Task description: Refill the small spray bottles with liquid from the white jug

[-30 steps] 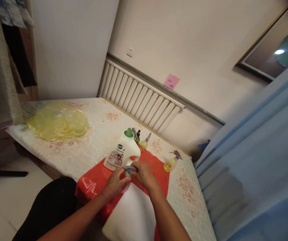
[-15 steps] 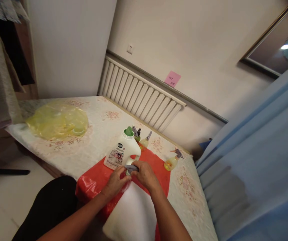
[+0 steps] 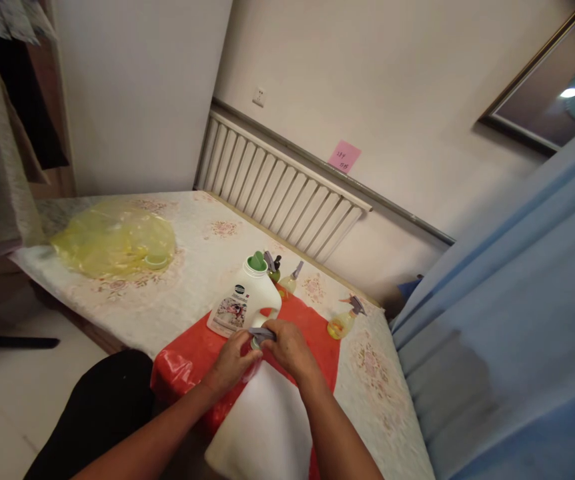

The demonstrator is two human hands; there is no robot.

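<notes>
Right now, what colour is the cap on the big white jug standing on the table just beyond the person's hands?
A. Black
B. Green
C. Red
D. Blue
B. The white jug stands on the table with a green cap on top, just beyond the left hand and right hand, which meet on a small grey spray head.

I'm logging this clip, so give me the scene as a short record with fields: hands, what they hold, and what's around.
left hand: closed on the spray bottle, from the left
right hand: closed on its grey trigger head
spray bottle: mostly hidden by the hands
surface: red plastic sheet on floral tablecloth
nearby: white detergent jug, green cap; three small spray bottles; yellow bag
</notes>
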